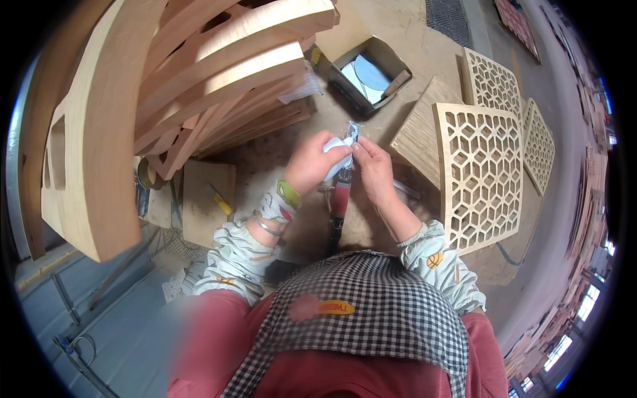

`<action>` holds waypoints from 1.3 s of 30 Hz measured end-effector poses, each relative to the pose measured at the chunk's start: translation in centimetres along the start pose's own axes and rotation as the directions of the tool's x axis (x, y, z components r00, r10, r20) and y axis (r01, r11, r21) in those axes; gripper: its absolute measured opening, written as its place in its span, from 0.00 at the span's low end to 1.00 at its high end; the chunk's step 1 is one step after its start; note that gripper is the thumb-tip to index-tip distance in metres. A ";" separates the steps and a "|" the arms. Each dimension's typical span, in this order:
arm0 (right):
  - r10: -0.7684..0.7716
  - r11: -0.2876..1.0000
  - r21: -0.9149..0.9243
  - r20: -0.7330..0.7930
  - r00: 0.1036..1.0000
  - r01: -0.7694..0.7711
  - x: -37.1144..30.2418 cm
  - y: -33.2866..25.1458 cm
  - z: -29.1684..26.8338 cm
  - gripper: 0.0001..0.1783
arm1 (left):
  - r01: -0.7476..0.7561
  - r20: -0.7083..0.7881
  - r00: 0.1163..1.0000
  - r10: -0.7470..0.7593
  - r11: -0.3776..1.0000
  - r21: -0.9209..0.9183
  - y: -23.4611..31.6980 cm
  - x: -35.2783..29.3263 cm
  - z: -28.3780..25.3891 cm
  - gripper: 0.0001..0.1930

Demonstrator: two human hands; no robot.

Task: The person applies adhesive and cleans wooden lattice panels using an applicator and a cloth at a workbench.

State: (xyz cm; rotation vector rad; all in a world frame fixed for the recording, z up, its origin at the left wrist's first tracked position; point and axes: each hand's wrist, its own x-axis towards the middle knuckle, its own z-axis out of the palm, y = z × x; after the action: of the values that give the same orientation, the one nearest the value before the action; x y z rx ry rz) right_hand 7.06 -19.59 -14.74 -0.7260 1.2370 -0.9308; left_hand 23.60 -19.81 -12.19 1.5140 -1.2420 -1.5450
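Note:
A slim red and black power tool [341, 199] lies in front of me, its body pointing away from my apron. Around its far head sits a pale blue, bent piece [337, 159] that looks like sandpaper. My left hand [310, 160] is closed on this piece, thumb on top. My right hand [375, 167] pinches at the head's right side, thumb and forefinger together against the edge of the pale piece. The tool's tip [353, 127] shows beyond my fingertips. What lies under the fingers is hidden.
Curved wooden parts [252, 73] are stacked high at the left. An open box [371, 76] with blue and white discs stands at the far side. Lattice wood panels [481, 176] and a plain board [421, 129] lie at right. A yellow-handled cutter [222, 202] rests at left.

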 end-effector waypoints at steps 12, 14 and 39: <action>0.026 0.999 0.044 0.108 0.994 -0.031 -0.5 -0.8 -0.7 0.17 | -0.057 -0.076 0.994 0.081 0.960 0.275 2.5 -2.1 -0.4 0.17; 0.004 0.998 0.055 0.137 0.991 -0.012 -0.6 -0.8 -0.8 0.17 | -0.056 -0.079 0.993 0.082 0.955 0.292 2.3 -2.3 -0.5 0.17; 0.090 0.995 -0.051 0.175 0.981 -0.082 0.6 -1.1 -3.8 0.12 | -0.320 -0.955 0.294 -0.020 0.940 -0.119 -16.2 -15.4 -25.9 0.23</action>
State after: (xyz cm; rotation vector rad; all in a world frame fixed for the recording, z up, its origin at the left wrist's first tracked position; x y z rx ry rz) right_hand 3.22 -20.51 -14.84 -0.7673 1.1257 -0.7536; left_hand 53.72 -4.84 -18.56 1.5988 -0.3527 -0.3736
